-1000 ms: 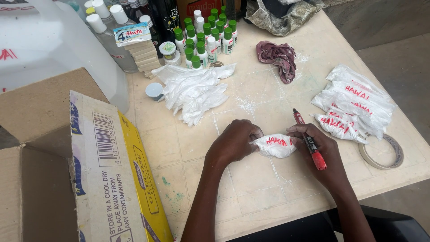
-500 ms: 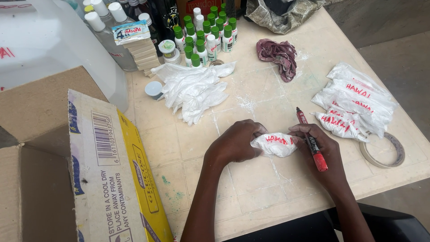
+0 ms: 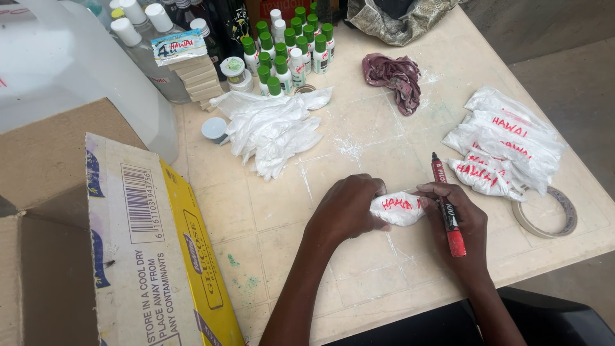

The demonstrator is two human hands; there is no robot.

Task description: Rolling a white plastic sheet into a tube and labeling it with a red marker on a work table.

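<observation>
My left hand (image 3: 346,211) pins down a small white plastic packet (image 3: 398,208) with red lettering on the tiled table (image 3: 359,282). My right hand (image 3: 462,232) touches the packet's right end and grips a red marker (image 3: 446,205), its dark tip pointing away from me. Both hands are closed around what they hold.
A pile of lettered white packets (image 3: 506,142) lies at the right beside a tape roll (image 3: 548,213). Blank white bags (image 3: 272,128), green-capped bottles (image 3: 288,45), a maroon cloth (image 3: 394,77), a small lid (image 3: 214,128) and an open cardboard box (image 3: 109,250) surround the hands.
The hands and packet have barely shifted. The marker has tilted slightly while resting beside the lettered packet.
</observation>
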